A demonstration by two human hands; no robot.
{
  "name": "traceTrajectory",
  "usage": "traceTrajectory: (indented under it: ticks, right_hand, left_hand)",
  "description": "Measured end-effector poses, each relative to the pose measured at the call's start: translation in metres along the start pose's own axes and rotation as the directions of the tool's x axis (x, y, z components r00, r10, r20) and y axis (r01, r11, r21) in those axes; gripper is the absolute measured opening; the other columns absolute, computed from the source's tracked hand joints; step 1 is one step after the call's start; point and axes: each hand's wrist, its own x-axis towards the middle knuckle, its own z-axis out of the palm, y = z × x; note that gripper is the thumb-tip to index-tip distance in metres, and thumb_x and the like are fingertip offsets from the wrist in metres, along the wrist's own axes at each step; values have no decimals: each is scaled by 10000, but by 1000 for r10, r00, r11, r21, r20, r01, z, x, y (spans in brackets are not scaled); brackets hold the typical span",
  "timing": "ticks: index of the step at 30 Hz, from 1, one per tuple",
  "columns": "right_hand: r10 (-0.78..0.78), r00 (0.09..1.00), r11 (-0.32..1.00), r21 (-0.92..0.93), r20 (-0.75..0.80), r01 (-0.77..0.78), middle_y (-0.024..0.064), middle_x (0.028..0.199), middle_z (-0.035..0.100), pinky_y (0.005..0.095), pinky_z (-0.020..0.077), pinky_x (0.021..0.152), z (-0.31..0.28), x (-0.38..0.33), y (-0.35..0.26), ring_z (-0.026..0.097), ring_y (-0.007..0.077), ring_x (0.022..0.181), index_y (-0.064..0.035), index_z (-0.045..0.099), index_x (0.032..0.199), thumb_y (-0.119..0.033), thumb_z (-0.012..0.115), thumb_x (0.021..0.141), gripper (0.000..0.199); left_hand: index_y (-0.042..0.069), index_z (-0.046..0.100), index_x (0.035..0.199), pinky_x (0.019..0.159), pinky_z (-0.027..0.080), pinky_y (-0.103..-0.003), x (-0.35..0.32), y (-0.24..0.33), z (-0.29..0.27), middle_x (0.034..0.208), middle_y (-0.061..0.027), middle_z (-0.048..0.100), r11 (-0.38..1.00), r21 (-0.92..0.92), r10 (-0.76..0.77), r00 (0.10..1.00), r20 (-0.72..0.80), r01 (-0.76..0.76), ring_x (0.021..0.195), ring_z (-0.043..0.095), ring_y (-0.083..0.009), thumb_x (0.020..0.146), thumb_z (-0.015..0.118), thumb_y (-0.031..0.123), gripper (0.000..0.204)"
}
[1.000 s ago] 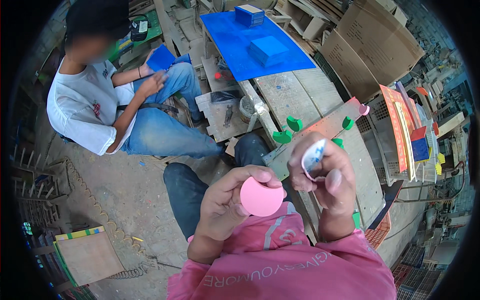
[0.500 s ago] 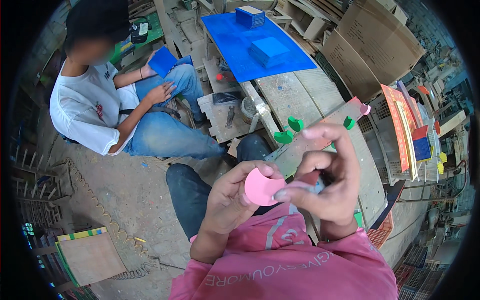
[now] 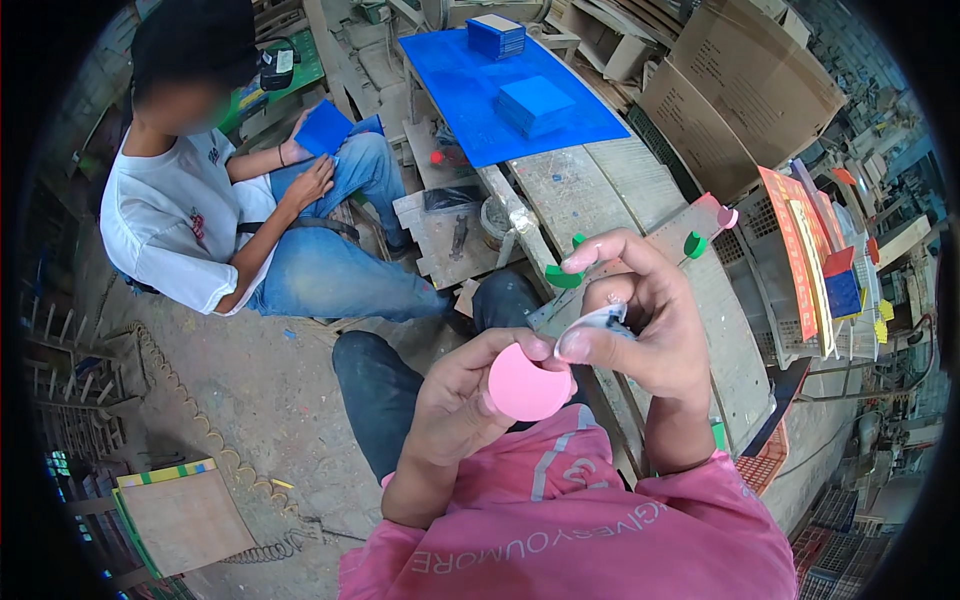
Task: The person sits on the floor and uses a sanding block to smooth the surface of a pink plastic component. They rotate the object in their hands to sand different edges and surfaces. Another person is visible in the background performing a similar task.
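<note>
Head view: left hand (image 3: 455, 400) pinches pink disc (image 3: 527, 382); right hand (image 3: 650, 320) clasps white strip (image 3: 600, 322).

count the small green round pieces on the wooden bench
3: one green piece at the bench's near edge, one just behind it, one further right near a pink piece. The right hand may hide more.

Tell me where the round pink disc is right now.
In the head view, the round pink disc sits low at centre, pinched by the left hand, touching the right hand fingers, above the pink shirt.
</note>
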Motion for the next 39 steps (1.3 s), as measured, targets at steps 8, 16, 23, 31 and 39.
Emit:
traceTrajectory:
  ticks: [8, 16, 23, 31, 39]
  right_hand:
    - [-121, 991, 990, -85, -61, 116, 49, 1081, 513, 211, 406, 746, 26, -17, -10, 498, 71, 939, -23, 384, 1204, -67, 821, 587, 758]
    - [-32, 996, 989, 139, -79, 43, -25, 866, 540, 164, 337, 589, 13, -3, -5, 465, 2, 731, -11, 446, 1101, 44, 702, 705, 475]
    - [-52, 993, 979, 190, -108, 72, 17, 916, 571, 192, 398, 664, 8, -7, 2, 515, 37, 779, 12, 481, 1080, -23, 665, 778, 355]
    - [-156, 975, 977, -173, -160, 128, 36, 706, 598, 200, 386, 545, 5, -22, -2, 527, 58, 618, 0, 608, 744, -76, 721, 743, 136]
    - [-253, 967, 901, -368, -14, 230, 33, 574, 565, 214, 367, 442, 14, -23, -12, 522, 88, 489, -23, 579, 674, -83, 805, 639, 237]
  left_hand:
    - [-71, 402, 1214, 944, 406, -360, 2, 2, 2, 1179, -183, 487, 997, 69, 26, 1000, -16, -25, 1114, 493, -244, 876, 596, 234, 495]
    - [-76, 412, 1207, 945, 399, -356, 0, -2, -1, 1175, -183, 488, 998, 52, 28, 1000, 3, -28, 1104, 493, -240, 873, 600, 249, 503]
    - [-77, 420, 1203, 938, 402, -364, 0, -1, -1, 1145, -175, 499, 999, 26, 44, 999, -7, -44, 1092, 495, -238, 860, 618, 266, 524]
    - [-56, 452, 1157, 932, 406, -367, -2, 7, 14, 1133, -181, 495, 853, 494, 243, 966, -93, -168, 1069, 510, -243, 882, 579, 238, 422]
    - [-73, 447, 1149, 890, 440, -331, -4, 8, 23, 1128, -201, 474, 588, 768, 410, 912, -13, -253, 1029, 539, -242, 893, 552, 168, 367]
